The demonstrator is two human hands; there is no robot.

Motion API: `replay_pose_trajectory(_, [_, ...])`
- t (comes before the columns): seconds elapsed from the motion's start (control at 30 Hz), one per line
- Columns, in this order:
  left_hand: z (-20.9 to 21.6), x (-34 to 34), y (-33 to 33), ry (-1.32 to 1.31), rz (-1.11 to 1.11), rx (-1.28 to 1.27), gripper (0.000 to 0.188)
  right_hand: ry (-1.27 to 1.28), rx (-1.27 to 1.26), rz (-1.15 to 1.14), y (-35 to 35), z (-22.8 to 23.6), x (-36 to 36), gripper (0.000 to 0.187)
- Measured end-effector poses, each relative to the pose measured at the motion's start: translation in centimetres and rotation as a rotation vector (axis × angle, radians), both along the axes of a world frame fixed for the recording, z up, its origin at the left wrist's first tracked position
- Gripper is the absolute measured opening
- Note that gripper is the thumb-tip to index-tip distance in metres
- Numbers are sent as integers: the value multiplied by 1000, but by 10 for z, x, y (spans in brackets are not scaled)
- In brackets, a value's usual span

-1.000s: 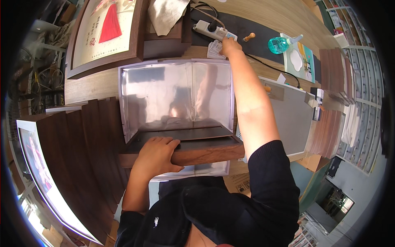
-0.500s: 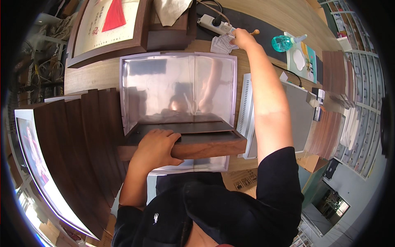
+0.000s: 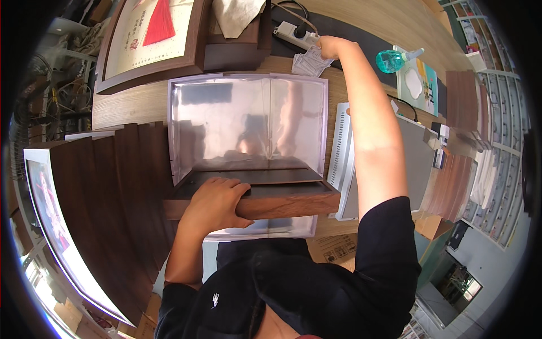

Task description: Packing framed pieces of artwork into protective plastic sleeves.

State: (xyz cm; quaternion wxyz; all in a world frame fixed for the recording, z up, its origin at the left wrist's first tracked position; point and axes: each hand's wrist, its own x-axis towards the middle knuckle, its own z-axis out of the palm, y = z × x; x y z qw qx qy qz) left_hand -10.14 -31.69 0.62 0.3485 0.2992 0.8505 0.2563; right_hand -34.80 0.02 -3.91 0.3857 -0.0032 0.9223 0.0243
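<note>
Since the earlier frame, the right hand (image 3: 329, 46) has shifted from the white power strip (image 3: 293, 34) onto the pale folded cloth (image 3: 309, 61) just below it, fingers closed on the cloth's edge. Its arm stays stretched over the open silver sheet (image 3: 248, 121). Unmoved, the left hand (image 3: 217, 201) grips the dark wooden frame (image 3: 293, 200) at the near table edge.
</note>
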Motion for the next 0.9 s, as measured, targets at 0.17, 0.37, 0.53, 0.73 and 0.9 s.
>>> replay_pose_trajectory(0.17, [1,-4,5,-17,-23,-16,64,149,107,-127,38,-94,-26,43])
replay_pose_trajectory(0.37, [1,-3,3,-1,-11,3,64,237,-78,-36,28,-82,-17,39])
replay_pose_trajectory(0.53, [1,0,3,4,-6,-7,64,295,-207,-23,35,-73,-11,44])
replay_pose_trajectory(0.73, [0,2,4,26,7,-5,59,379,-343,44,27,-18,8,34])
replay_pose_trajectory(0.9, [-4,19,0,121,-13,-8,63,226,-839,127,-26,39,106,23])
